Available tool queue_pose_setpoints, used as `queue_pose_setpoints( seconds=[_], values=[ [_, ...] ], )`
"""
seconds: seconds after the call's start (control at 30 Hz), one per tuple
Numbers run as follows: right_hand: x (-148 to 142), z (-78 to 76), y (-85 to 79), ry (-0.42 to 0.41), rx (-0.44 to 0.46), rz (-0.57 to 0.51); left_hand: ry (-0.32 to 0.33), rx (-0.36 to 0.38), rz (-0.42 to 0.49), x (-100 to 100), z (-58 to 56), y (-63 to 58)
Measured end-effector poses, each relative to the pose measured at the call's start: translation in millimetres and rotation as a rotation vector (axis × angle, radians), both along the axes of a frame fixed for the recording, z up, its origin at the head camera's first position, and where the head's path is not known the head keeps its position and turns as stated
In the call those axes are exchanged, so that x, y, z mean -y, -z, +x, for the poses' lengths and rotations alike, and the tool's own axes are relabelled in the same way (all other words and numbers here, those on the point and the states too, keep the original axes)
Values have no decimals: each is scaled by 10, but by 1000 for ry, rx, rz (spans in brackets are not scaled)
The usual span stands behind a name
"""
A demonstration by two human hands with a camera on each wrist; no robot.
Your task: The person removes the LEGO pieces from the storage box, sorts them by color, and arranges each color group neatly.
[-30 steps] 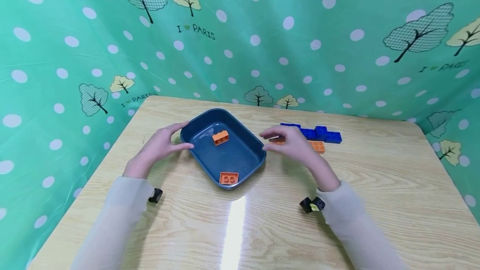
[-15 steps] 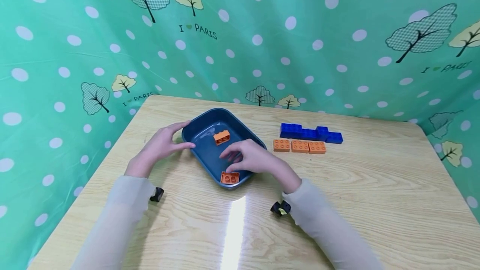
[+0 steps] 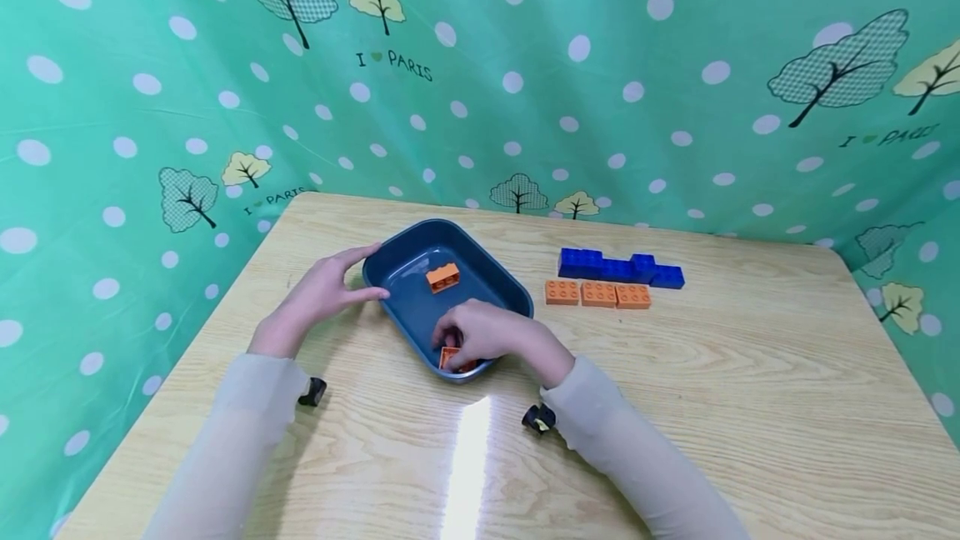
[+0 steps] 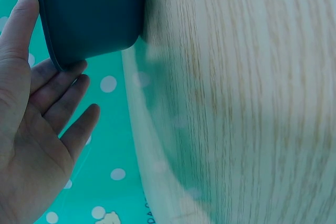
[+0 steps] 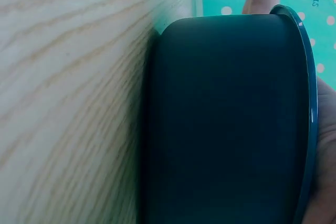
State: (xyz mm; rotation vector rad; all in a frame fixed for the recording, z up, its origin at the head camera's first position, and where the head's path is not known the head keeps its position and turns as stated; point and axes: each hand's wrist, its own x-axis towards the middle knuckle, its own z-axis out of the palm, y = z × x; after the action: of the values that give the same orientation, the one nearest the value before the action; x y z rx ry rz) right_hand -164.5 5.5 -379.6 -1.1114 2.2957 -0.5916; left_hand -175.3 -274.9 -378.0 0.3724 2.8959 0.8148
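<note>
A dark blue rectangular tub (image 3: 420,323) sits on the wooden table. My left hand (image 3: 318,290) rests against its left corner, thumb and fingertips at the rim; the left wrist view shows the fingers (image 4: 60,95) spread and mostly straight. My right hand (image 3: 483,332) reaches down inside the tub's near end. Its thumb and fingers grip an orange toy building brick (image 3: 448,357), partly hidden by the hand. Farther back in the tub lies a second orange brick (image 3: 442,277), tipped on its side. In the right wrist view the tub's outer wall (image 5: 226,114) hides the fingers.
To the right of the tub, several orange bricks (image 3: 597,293) stand in a row, studs up. Directly behind them is a joined line of blue bricks (image 3: 617,269). A green dotted cloth (image 3: 465,140) hangs along the table's back and sides.
My right hand has moved left from beside the orange row, over the tub's rim, then down onto the near orange brick. My left hand and the tub have stayed in place.
</note>
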Motion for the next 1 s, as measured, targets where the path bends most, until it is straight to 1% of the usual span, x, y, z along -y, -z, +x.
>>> queue_pose_setpoints(
  seconds=[0.1,0.2,0.37,0.47,0.63,0.83,1.0],
  values=[
    [-6,6,-13,12,-29,4,0,1,1,-1,-3,2],
    [-33,17,-40,43,-35,-22,1,4,3,-3,-8,7],
    [-105,30,-91,94,-37,-107,0,6,4,-4,-14,15],
    [-158,30,-122,128,-40,-176,-1,2,5,0,-11,15],
    [-243,40,-181,186,5,-289,-7,-8,12,6,-1,20],
    [-351,57,-203,262,78,-339,1,-3,13,16,8,17],
    [-490,56,-205,313,140,-414,6,-2,11,20,2,17]
  ],
)
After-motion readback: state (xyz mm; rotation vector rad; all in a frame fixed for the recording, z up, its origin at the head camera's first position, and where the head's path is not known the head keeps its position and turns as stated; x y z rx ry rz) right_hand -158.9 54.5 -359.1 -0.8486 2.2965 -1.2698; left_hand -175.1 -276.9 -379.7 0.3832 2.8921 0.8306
